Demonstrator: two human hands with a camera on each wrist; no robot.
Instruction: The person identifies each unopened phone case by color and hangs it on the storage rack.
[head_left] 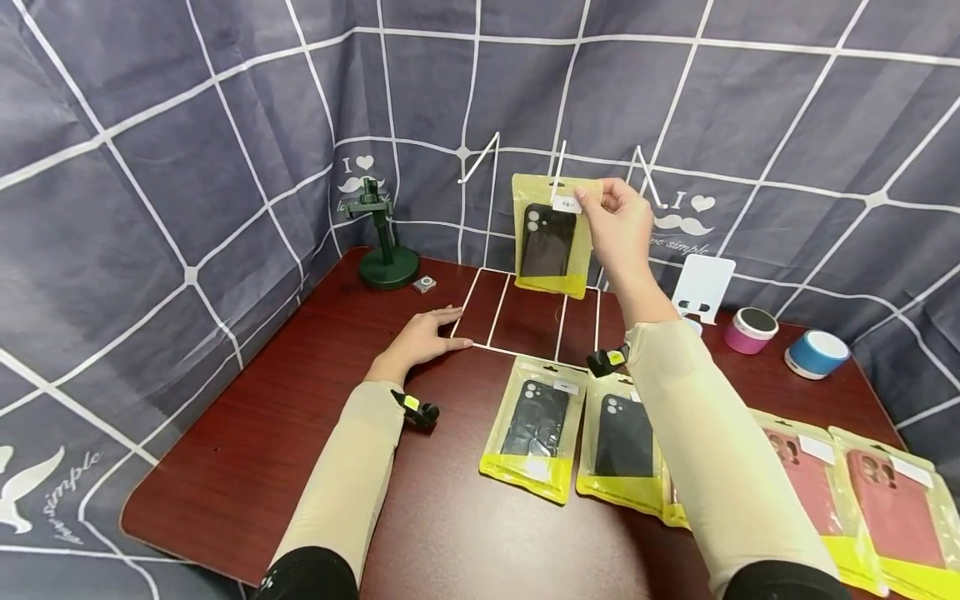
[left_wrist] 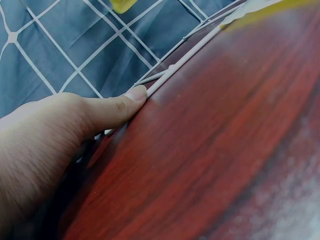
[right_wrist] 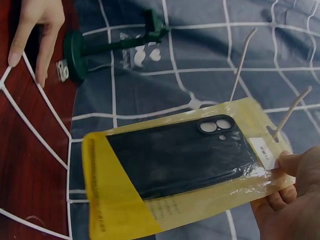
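Observation:
My right hand point(head_left: 622, 221) pinches the top right corner of a yellow-edged clear pouch holding a black phone case point(head_left: 549, 242). The pouch hangs upright at the middle hook point(right_wrist: 292, 112) of a white wire rack point(head_left: 490, 321). That hook's front end shows before the pouch, at its hang hole. Low at the rack's left front corner rests my left hand point(head_left: 426, 335); its fingers are straight, and the thumb point(left_wrist: 117, 107) touches the front wire. Two more pouches with dark phone cases, one left point(head_left: 536, 425) and one right point(head_left: 624, 442), lie in front of the rack.
Pouches with pink phone cases point(head_left: 896, 508) lie at the right, partly behind my right sleeve. Beyond them stand a white phone stand point(head_left: 703, 283), a pink speaker point(head_left: 750, 331) and a blue speaker point(head_left: 817, 354). A green stand point(head_left: 388, 265) and small silver player point(head_left: 424, 284) are back left.

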